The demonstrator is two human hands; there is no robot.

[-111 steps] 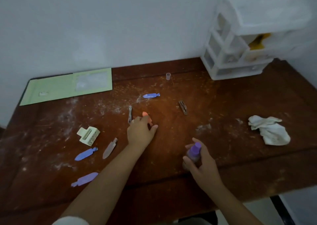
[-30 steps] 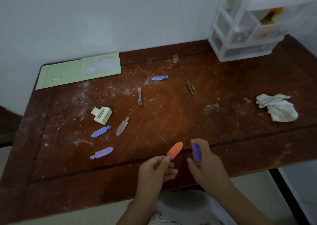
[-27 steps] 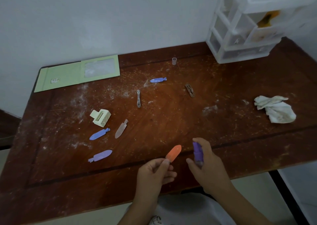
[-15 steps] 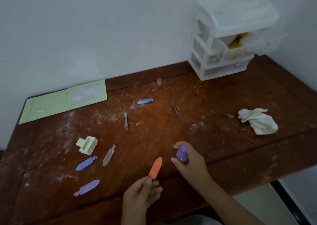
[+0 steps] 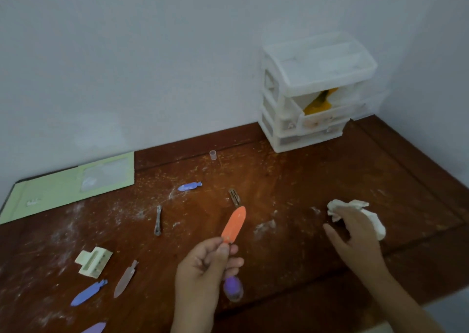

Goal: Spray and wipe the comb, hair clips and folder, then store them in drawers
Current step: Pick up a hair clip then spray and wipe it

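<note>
While the left hand pinches the orange clip, the right hand touches the cloth.

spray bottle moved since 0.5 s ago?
Yes. The spray bottle now stands on the table near its front edge; the right hand has reached the white cloth.

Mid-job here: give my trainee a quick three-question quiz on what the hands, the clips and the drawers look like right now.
1. True or false: the left hand pinches the orange hair clip.
2. What is the right hand reaching onto?
A) green folder
B) white cloth
C) drawer unit
3. Where is the purple spray bottle?

Key:
1. True
2. B
3. Standing on the table, just behind the left hand
</note>
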